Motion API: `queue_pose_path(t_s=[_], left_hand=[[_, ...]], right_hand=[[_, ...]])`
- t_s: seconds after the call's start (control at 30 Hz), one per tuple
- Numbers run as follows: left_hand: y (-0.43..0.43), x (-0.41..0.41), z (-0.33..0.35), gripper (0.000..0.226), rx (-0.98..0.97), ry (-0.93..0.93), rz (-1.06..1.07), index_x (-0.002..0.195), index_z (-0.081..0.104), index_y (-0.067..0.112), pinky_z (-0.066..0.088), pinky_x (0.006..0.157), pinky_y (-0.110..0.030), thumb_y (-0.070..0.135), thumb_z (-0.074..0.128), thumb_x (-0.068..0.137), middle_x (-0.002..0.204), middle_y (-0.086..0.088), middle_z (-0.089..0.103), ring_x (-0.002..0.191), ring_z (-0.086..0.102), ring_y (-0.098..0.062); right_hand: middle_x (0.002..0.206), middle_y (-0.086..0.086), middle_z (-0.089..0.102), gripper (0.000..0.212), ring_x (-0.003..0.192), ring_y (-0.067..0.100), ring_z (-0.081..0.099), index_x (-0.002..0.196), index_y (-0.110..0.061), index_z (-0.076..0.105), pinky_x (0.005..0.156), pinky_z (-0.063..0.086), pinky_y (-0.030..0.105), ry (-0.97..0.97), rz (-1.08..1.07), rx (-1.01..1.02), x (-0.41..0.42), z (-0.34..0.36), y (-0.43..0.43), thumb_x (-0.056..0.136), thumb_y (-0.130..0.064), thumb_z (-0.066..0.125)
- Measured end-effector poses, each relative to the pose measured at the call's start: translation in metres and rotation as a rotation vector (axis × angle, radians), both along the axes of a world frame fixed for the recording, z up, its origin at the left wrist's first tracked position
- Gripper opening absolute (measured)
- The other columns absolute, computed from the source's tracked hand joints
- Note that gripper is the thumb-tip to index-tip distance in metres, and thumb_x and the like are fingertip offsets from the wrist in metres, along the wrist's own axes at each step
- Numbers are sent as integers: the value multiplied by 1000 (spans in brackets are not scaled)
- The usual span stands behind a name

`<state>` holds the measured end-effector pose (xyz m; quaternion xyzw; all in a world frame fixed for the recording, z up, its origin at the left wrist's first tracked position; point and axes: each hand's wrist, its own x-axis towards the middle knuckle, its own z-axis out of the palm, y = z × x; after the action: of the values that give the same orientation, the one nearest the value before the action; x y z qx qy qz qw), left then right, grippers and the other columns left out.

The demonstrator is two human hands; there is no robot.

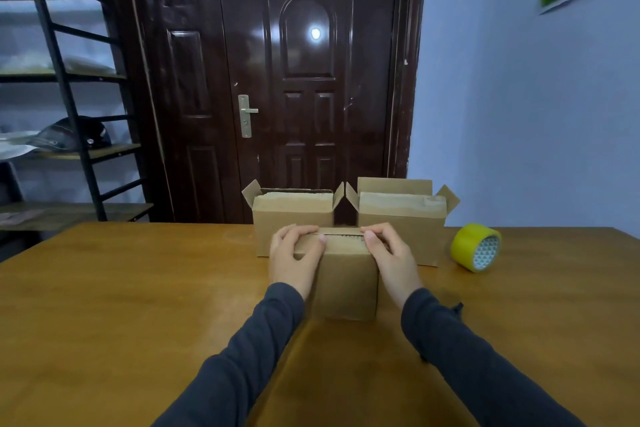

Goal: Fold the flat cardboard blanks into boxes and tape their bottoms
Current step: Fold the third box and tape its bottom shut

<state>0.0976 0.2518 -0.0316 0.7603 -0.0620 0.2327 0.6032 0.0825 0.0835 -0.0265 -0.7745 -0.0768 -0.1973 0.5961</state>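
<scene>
Your small box (346, 282) stands on the table (138, 288) at centre frame, and both of your hands are on it. Your left hand (296, 255) wraps its upper left corner, fingers curled over the top and the thumb laid along the flap seam. Your right hand (391, 253) mirrors that on the upper right corner. The hands are apart, with the strip of seam showing between the thumbs; whether the flaps lie fully flat, I cannot tell. Just behind your knuckles sit the left rear box (292, 215) and the right rear box (401, 215), side by side with their top flaps splayed open. To the right of centre, the yellow tape roll (476, 248) lies on its side, apart from your right hand. The dark door (304, 80) fills the background.
</scene>
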Motion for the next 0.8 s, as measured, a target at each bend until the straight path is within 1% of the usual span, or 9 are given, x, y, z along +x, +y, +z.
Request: queue_pose_path(t_s=[0.1,0.17,0.23,0.3,0.4,0.53,0.63,0.7,0.8], left_hand=[[-6,-1,0,13,-205,39,-51,98,71,27,42,95,-28,25,68,86,119,8,61,114,53,-12],[-8,-1,1,13,-227,37,-52,99,70,23,43,89,-23,22,67,87,112,11,63,109,54,-10],[-9,-2,2,12,-215,23,-56,101,68,21,45,84,-22,21,65,89,103,12,63,103,55,-7],[-10,-4,3,12,-206,24,-63,101,67,19,46,78,-23,21,63,90,101,8,63,99,55,-7],[-13,-11,3,8,-226,46,-74,97,65,15,41,66,-19,17,60,91,99,2,63,92,55,-10],[-13,-20,-2,7,-245,7,-47,91,65,12,41,63,-10,11,59,89,97,4,64,89,55,-6],[-12,-21,-3,7,-236,-28,-32,91,65,10,40,67,-14,9,59,89,96,2,64,89,54,-5],[-13,-16,-2,7,-241,-45,-31,89,65,10,40,70,-17,8,59,88,95,1,65,89,56,-7],[-15,-8,-4,7,-247,-57,-16,87,66,12,41,71,-20,10,60,87,93,1,66,89,57,-10]], right_hand=[[97,-15,62,24,92,-1,55,105,-30,61,72,41,17,-28,-66,-93,-3,-3,1,102,-36,38],[99,-17,61,26,95,-2,55,108,-32,60,73,40,15,-34,-65,-114,-4,-3,-1,103,-37,35],[108,-17,59,27,102,-1,53,115,-34,56,77,40,16,-10,-9,-95,-3,-7,-3,102,-42,34],[120,-17,53,30,110,-1,49,120,-41,51,87,42,21,25,48,-45,-3,-14,-3,97,-51,35],[122,-15,49,26,112,5,47,111,-51,48,96,44,34,33,42,37,-2,-21,1,89,-51,35],[114,-10,49,30,103,11,48,108,-42,49,84,44,33,51,45,177,-6,-20,11,83,-40,33],[112,-12,49,37,102,11,48,112,-32,52,78,40,29,47,36,304,-7,-19,18,80,-38,35],[110,-12,50,37,102,9,48,111,-30,53,78,40,28,40,10,335,-5,-19,21,79,-37,36],[110,-11,50,34,103,9,47,108,-31,53,84,42,31,51,-11,335,1,-17,23,79,-36,36]])
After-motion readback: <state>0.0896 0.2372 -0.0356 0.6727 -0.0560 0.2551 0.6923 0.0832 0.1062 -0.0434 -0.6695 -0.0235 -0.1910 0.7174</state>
